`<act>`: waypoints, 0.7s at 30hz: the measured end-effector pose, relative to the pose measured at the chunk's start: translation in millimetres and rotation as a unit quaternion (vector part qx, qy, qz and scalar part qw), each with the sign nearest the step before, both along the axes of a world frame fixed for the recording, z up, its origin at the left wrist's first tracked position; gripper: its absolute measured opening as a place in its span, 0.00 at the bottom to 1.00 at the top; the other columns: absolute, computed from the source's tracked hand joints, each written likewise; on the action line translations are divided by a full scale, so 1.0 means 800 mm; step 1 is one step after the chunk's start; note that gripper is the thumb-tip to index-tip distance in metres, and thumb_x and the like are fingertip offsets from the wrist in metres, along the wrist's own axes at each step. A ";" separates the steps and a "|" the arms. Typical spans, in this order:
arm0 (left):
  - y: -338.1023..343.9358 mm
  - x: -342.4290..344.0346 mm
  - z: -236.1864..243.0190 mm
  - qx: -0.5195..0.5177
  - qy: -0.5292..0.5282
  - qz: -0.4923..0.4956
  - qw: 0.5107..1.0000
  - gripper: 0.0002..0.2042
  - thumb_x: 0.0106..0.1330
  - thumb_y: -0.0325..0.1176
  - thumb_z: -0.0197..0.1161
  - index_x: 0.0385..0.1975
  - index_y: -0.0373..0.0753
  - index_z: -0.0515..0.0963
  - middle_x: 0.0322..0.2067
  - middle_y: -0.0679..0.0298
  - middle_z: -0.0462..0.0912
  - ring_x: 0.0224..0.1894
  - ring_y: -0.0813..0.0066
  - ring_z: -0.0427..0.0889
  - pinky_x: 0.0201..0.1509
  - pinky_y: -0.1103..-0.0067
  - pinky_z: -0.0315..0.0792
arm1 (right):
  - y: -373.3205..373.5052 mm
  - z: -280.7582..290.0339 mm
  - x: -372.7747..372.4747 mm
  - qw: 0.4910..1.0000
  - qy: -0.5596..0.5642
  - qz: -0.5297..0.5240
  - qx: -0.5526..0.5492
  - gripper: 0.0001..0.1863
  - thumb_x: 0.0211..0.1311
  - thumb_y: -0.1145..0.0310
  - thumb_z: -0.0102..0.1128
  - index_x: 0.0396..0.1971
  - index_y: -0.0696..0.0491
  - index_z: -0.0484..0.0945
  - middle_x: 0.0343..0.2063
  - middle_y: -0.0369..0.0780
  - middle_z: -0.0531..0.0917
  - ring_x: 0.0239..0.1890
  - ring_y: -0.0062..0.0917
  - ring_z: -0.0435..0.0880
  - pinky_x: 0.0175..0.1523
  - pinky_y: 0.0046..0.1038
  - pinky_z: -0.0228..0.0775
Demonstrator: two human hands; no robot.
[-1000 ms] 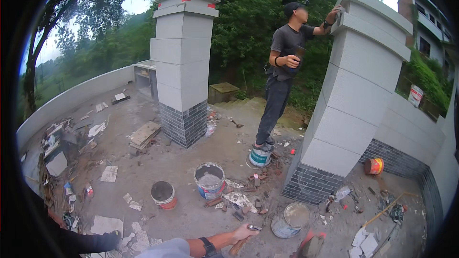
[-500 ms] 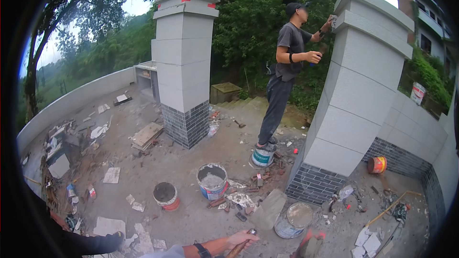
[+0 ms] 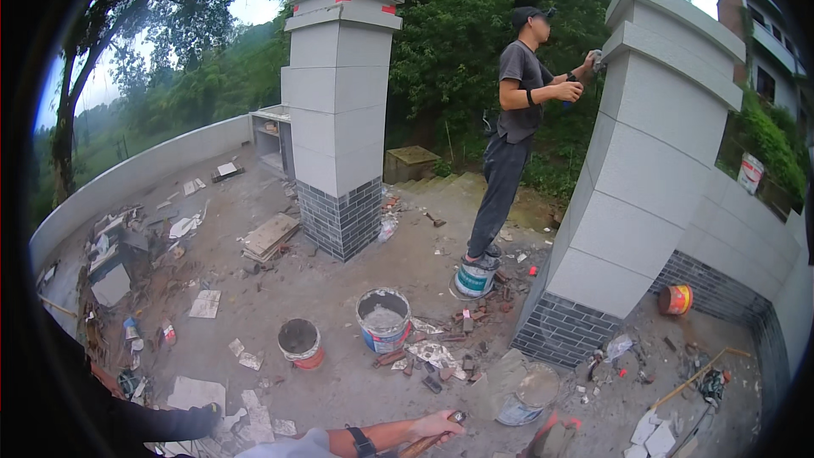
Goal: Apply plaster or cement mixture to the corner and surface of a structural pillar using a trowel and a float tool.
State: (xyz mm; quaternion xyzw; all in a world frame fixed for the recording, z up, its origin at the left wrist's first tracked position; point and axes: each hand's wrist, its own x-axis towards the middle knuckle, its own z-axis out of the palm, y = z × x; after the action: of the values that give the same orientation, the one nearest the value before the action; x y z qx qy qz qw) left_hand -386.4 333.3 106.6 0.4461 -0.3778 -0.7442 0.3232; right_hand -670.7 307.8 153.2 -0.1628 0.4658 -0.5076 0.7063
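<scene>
Gritty floor, fingers around wooden handle

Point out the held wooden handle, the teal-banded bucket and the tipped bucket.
Wooden handle (image 3: 419, 446): head view, on its visible shaft.
Teal-banded bucket (image 3: 473, 281): head view, side wall.
Tipped bucket (image 3: 681, 298): head view, outer side.

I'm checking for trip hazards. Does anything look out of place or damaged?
Yes. The orange bucket at right lies on its side, unlike the nearer buckets. Broken tiles litter the ground at lower left. A person stands on a green-and-white bucket, an odd makeshift step.
</scene>
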 end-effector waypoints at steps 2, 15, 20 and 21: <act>-0.004 -0.002 0.001 -0.003 0.006 -0.003 1.000 0.11 0.64 0.37 0.64 0.39 0.44 0.68 0.20 0.74 0.70 0.18 0.88 0.69 0.19 0.85 0.65 | 0.000 -0.001 0.000 1.000 -0.001 -0.001 -0.002 0.22 0.74 0.59 0.40 0.59 0.52 0.71 0.52 0.40 0.80 0.48 0.28 0.83 0.53 0.31 0.75; 0.004 -0.001 0.011 -0.036 -0.110 0.010 0.993 0.10 0.62 0.33 0.63 0.39 0.41 0.71 0.20 0.73 0.70 0.17 0.85 0.69 0.18 0.83 0.65 | 0.031 -0.019 -0.020 0.997 -0.050 -0.057 0.001 0.22 0.74 0.59 0.39 0.60 0.52 0.70 0.53 0.40 0.80 0.49 0.28 0.83 0.55 0.32 0.75; -0.002 -0.021 0.027 -0.007 -0.169 -0.008 0.986 0.12 0.61 0.31 0.62 0.42 0.39 0.71 0.20 0.72 0.72 0.16 0.84 0.69 0.16 0.82 0.64 | 0.046 -0.030 -0.035 0.986 -0.113 -0.119 -0.030 0.22 0.74 0.59 0.39 0.60 0.52 0.70 0.53 0.40 0.80 0.50 0.28 0.83 0.55 0.32 0.75; -0.002 -0.026 0.027 -0.012 -0.196 -0.008 0.980 0.11 0.61 0.29 0.62 0.41 0.38 0.71 0.20 0.71 0.71 0.15 0.84 0.69 0.15 0.82 0.64 | 0.045 -0.031 -0.038 0.984 -0.115 -0.129 -0.039 0.22 0.74 0.59 0.39 0.60 0.52 0.70 0.53 0.40 0.80 0.50 0.28 0.83 0.55 0.32 0.75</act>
State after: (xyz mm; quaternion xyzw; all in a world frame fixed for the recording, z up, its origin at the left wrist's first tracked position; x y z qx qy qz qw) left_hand -407.3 331.3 128.1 0.5767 -0.4461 -0.6401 0.2422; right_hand -701.1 344.2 128.2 -0.0691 0.3785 -0.6273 0.6771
